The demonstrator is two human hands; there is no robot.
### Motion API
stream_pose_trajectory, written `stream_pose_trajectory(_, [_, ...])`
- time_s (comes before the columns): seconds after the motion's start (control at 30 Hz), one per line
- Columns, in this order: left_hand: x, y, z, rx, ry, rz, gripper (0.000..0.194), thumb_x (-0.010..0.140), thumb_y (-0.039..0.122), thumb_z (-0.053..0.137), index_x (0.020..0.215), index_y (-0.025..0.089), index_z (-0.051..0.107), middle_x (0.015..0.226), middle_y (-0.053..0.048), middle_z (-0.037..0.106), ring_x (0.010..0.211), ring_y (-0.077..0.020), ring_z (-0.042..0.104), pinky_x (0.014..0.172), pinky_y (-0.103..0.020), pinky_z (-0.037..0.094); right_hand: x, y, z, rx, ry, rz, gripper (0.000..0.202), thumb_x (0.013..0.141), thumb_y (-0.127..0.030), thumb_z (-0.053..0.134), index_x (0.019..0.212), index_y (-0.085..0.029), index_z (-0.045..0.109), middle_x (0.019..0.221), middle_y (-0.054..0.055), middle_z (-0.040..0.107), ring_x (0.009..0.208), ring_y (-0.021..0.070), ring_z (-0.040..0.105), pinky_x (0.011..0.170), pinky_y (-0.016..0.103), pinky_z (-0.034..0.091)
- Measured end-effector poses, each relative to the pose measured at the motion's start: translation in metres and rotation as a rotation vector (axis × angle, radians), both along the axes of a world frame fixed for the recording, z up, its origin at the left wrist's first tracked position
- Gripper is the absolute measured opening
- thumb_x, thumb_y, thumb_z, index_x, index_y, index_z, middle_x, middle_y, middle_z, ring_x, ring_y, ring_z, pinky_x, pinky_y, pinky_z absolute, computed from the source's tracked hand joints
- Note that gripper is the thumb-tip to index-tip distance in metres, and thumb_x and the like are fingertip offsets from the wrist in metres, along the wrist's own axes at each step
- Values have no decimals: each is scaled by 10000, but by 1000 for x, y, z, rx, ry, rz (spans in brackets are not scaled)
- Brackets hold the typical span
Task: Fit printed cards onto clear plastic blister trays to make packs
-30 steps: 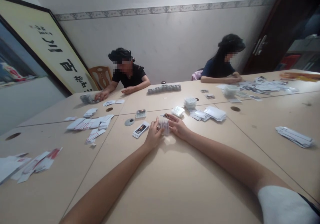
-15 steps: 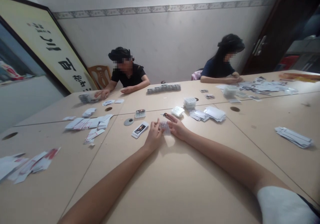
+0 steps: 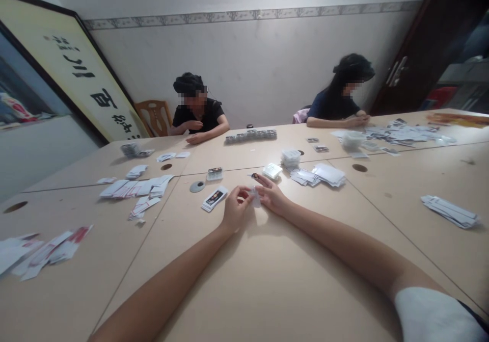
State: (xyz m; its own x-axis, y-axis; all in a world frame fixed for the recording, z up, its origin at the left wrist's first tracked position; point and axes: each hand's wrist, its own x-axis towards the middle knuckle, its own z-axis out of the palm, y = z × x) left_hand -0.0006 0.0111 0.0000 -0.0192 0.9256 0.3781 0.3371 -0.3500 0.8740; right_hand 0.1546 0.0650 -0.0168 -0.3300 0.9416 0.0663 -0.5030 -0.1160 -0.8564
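Both hands have come closer together now. The left hand [image 3: 234, 210] and right hand [image 3: 272, 196] pinch a small clear packet [image 3: 253, 196] between them, just above the table [image 3: 267, 270], near the card stack [image 3: 214, 198].

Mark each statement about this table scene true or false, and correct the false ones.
1. Both hands, the left hand and the right hand, meet on a small clear packet. True.
2. A stack of printed cards lies to the right of the right hand. False: it lies to the left of the left hand.
3. Two other people sit at the far side of the table. True.
4. A round grey disc sits on the wooden chair. False: it lies on the table, beyond the printed cards.
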Motion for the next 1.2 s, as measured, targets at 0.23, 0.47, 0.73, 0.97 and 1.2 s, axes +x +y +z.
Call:
stream_pose_trajectory(0.23, [-1, 3, -2, -31, -113, -12, 258, 805, 395, 706, 889, 153, 677, 878, -74, 693, 822, -204, 652, 742, -311, 517, -2, -3, 0, -27, 38, -12, 606, 612, -260, 860, 1180, -314, 653, 1613, 78, 368, 1126, 258, 652, 806, 396, 604])
stream_pose_trajectory(0.47, [-2, 4, -1, -41, -175, -40, 231, 801, 379, 719, 827, 154, 679, 810, -50, 691, 791, -194, 643, 761, -312, 504, -6, -9, 5, -42, 64, -26, 665, 597, -272, 897, 1210, -309, 642, 1637, 56, 341, 1231, 272, 604, 825, 356, 611])
stream_pose_trajectory(0.73, [-5, 7, -6, -65, -157, -100, 259, 920, 392, 674, 883, 137, 644, 804, -7, 642, 746, -148, 619, 732, -318, 522, -9, -18, 10, -57, 78, -61, 737, 582, -271, 908, 1260, -325, 624, 1649, 42, 323, 1326, 300, 548, 852, 344, 609])
stream_pose_trajectory(0.97, [-7, 11, -12, -55, -140, -144, 276, 961, 406, 626, 903, 136, 626, 812, -6, 620, 741, -141, 613, 710, -309, 538, -11, -18, 8, -72, 78, -58, 698, 588, -279, 899, 1232, -303, 629, 1636, 75, 335, 1314, 319, 567, 905, 400, 608])
stream_pose_trajectory(1.2, [-12, 14, -15, -59, -131, -167, 263, 966, 392, 624, 936, 131, 634, 848, -15, 632, 747, -138, 619, 698, -302, 550, -11, -17, 7, -58, 66, -66, 656, 601, -279, 888, 1209, -306, 644, 1619, 84, 349, 1293, 321, 589, 936, 442, 596])
